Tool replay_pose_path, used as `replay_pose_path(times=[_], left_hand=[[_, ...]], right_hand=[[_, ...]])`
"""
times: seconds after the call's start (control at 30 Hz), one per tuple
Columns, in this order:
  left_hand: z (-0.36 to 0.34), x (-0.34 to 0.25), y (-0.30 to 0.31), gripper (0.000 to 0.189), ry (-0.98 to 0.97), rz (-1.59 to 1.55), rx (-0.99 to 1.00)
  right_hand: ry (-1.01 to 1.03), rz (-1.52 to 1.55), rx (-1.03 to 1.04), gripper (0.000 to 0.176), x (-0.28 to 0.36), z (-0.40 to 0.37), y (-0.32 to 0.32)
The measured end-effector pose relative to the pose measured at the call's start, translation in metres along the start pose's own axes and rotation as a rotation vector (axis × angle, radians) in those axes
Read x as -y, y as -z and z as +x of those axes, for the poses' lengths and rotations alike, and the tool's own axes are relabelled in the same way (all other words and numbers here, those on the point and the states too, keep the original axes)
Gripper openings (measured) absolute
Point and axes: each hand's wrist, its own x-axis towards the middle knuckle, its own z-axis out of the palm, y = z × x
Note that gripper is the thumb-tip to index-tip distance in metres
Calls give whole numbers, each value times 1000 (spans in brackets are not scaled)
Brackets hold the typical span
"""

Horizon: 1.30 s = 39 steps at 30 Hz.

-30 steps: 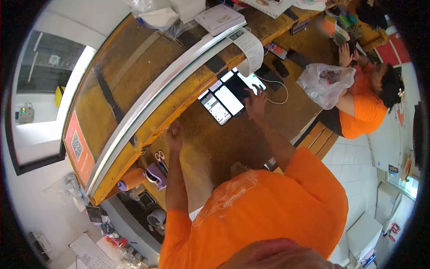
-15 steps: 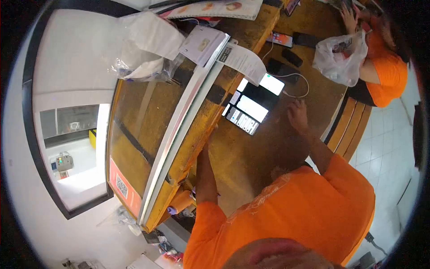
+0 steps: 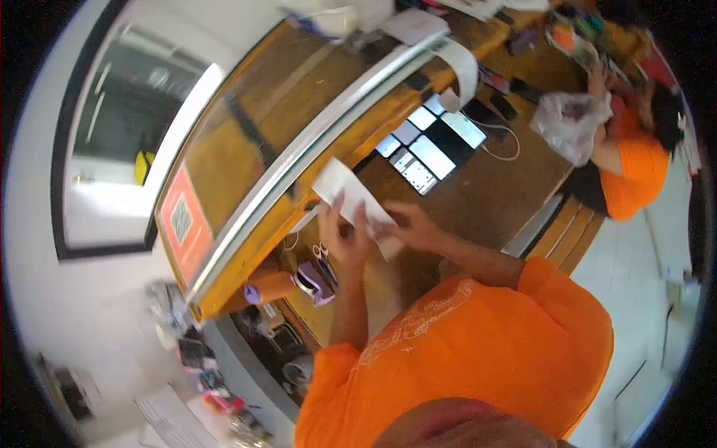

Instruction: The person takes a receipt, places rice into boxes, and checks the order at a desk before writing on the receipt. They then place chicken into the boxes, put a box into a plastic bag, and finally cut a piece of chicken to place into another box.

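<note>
A curling white paper strip (image 3: 345, 187) stretches between my two hands, above the front part of the brown table. My left hand (image 3: 345, 233) grips it from below, fingers pointing up along the paper. At its right end, my right hand (image 3: 412, 226) pinches the strip between thumb and fingers. Beyond the hands lies a lit device screen (image 3: 424, 158) with bright panels on it. Any print on the paper is too blurred to read.
A glass-topped wooden counter edge (image 3: 314, 123) runs along the left. Scissors (image 3: 322, 256), a purple case (image 3: 317, 284) and an orange bottle (image 3: 272, 288) lie near my left arm. Another person in orange (image 3: 642, 168) sits at right beside a plastic bag (image 3: 571, 123).
My left hand has come out from beside the counter edge and now holds a paper strip. My right hand has left the tabletop and joined it. The view has shifted and turned.
</note>
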Motion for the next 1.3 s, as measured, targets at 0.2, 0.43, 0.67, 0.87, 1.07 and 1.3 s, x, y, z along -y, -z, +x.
replay_pose_path(times=[0.2, 0.43, 0.67, 0.87, 1.07, 1.3], left_hand=[[126, 30, 44, 41, -106, 174, -58], [68, 14, 67, 50, -155, 485, 395], [40, 7, 43, 48, -231, 557, 281], [43, 23, 41, 22, -315, 452, 105], [-6, -3, 61, 22, -306, 426, 196], [27, -24, 67, 69, -138, 503, 297]], right_hand=[[102, 53, -124, 25, 38, 72, -30], [-5, -15, -225, 33, 5, 71, -42], [114, -20, -329, 22, -56, 79, -66], [-110, 359, -445, 21, -84, 57, -89], [147, 187, -207, 20, -9, 73, -21], [-168, 40, 38, 32, 31, 63, -34]])
